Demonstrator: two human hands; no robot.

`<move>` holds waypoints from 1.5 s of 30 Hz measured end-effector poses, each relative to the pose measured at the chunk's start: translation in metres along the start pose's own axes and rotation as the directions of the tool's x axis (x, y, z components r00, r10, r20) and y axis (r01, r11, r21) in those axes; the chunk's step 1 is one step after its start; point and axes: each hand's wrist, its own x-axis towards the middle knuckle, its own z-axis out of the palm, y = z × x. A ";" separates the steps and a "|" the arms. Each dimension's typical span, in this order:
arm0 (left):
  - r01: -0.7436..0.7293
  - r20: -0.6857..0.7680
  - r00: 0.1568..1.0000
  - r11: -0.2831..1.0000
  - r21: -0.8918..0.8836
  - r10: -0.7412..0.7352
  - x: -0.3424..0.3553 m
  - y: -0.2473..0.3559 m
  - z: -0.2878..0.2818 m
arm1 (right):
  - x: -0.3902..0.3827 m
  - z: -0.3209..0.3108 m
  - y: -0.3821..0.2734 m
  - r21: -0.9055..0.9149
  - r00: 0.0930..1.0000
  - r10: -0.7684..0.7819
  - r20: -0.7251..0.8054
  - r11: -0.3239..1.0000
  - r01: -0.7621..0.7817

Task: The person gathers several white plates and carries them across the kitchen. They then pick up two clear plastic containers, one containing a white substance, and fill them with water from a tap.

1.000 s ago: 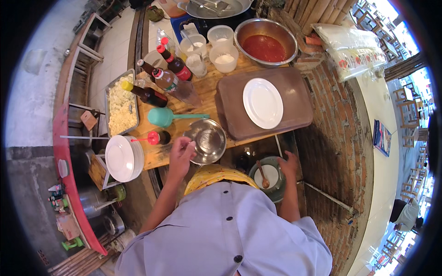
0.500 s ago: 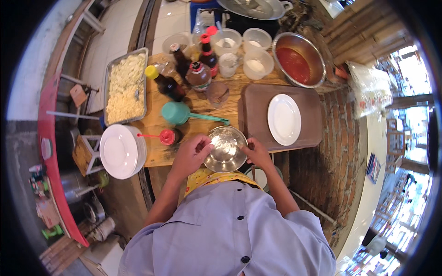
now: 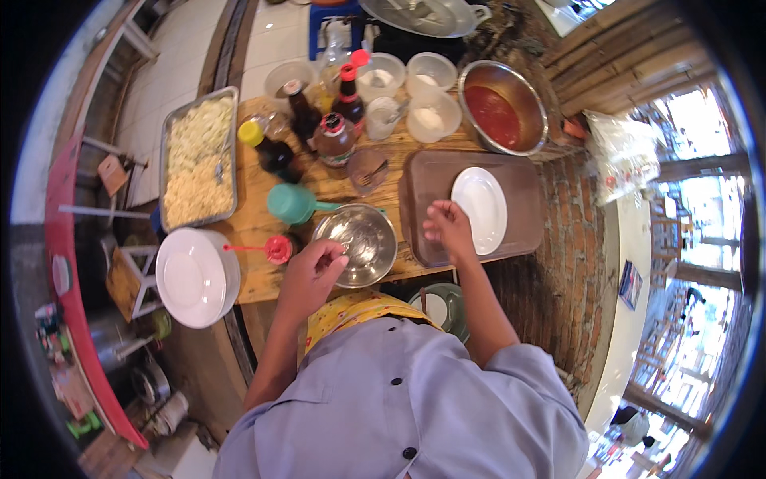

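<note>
Head view. The metal bowl (image 3: 363, 239) sat near the front edge of the table (image 3: 257, 285), its shiny inside facing you. Your left hand (image 3: 315, 270) was at its left rim, thumb and fingertips close together; I couldn't tell whether they gripped anything. Your right hand (image 3: 448, 227) hung over the brown tray (image 3: 523, 209), left of the white plate (image 3: 483, 209), fingers loosely curled, slightly apart.

Contents: red sauce (image 3: 491, 110) in the big basin (image 3: 530, 112); white stuff (image 3: 429, 119) in a plastic tub (image 3: 432, 135); pale chopped food (image 3: 199, 129) and yellow crumbs (image 3: 195, 190) in one metal tray (image 3: 235, 160); a fork (image 3: 373, 170) in the clear cup (image 3: 365, 185).

Labels: a yellow-capped bottle (image 3: 275, 156) stood among others. Print on the plastic bag (image 3: 626, 156) was red, too blurred to read.
</note>
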 end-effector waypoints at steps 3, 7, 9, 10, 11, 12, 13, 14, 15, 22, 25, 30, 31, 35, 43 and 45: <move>-0.006 0.018 1.000 1.000 0.014 0.006 -0.002 0.000 -0.006 | 0.054 -0.011 -0.032 0.214 0.996 -0.017 -0.092 0.976 0.036; 0.001 0.013 1.000 0.999 -0.032 0.000 -0.003 -0.001 -0.014 | 0.138 0.000 -0.068 0.472 0.978 0.073 -0.197 0.881 0.029; -0.004 0.020 1.000 0.999 -0.051 0.005 -0.003 -0.003 -0.018 | 0.171 0.008 -0.077 0.534 0.956 0.149 -0.252 0.846 0.009; -0.008 0.031 0.999 0.999 -0.050 0.010 -0.002 -0.005 -0.019 | 0.182 0.011 -0.077 0.498 0.951 0.158 -0.265 0.867 -0.005; -0.009 0.037 0.999 0.999 -0.044 0.011 -0.001 -0.006 -0.021 | 0.190 0.014 -0.076 0.461 0.948 0.150 -0.279 0.887 -0.004; -0.017 0.046 0.999 0.998 -0.052 0.019 0.000 -0.007 -0.023 | 0.195 0.016 -0.075 0.422 0.941 0.155 -0.300 0.906 -0.015; -0.022 0.051 0.998 0.998 -0.056 0.024 0.001 -0.007 -0.024 | 0.196 0.017 -0.072 0.422 0.950 0.135 -0.283 0.907 -0.003; -0.026 0.056 0.998 0.998 -0.059 0.029 0.002 -0.007 -0.025 | 0.195 0.017 -0.070 0.419 0.953 0.130 -0.273 0.908 -0.004; -0.031 0.058 0.998 0.998 -0.056 0.035 0.003 -0.007 -0.025 | 0.190 0.017 -0.068 0.411 0.950 0.135 -0.283 0.912 -0.007; 0.001 0.175 0.984 0.994 -0.106 0.018 0.002 0.010 -0.001 | 0.106 0.013 -0.063 0.448 0.969 -0.050 -0.241 0.880 0.157; 0.063 0.281 0.960 0.962 -0.267 0.015 0.009 0.019 0.025 | 0.057 0.005 -0.061 0.480 0.972 -0.116 -0.202 0.854 0.202; -0.010 0.190 0.978 0.925 -0.380 0.089 0.043 0.033 0.088 | -0.023 -0.025 -0.053 0.504 0.986 -0.142 -0.092 0.847 0.169; 0.008 0.175 0.983 0.932 -0.362 0.059 0.052 0.036 0.099 | -0.036 -0.030 -0.051 0.500 0.986 -0.142 -0.087 0.850 0.166; 0.083 0.235 0.972 0.902 -0.423 0.021 0.074 0.045 0.134 | -0.077 -0.050 -0.032 0.483 0.986 -0.141 -0.090 0.860 0.167; 0.174 0.444 0.895 0.879 -0.445 0.048 0.079 0.045 0.180 | -0.107 -0.090 -0.003 0.560 0.989 -0.122 -0.089 0.815 0.151; 0.173 0.448 0.893 0.889 -0.425 0.041 0.088 0.046 0.187 | -0.107 -0.099 0.009 0.615 0.987 -0.130 -0.094 0.772 0.161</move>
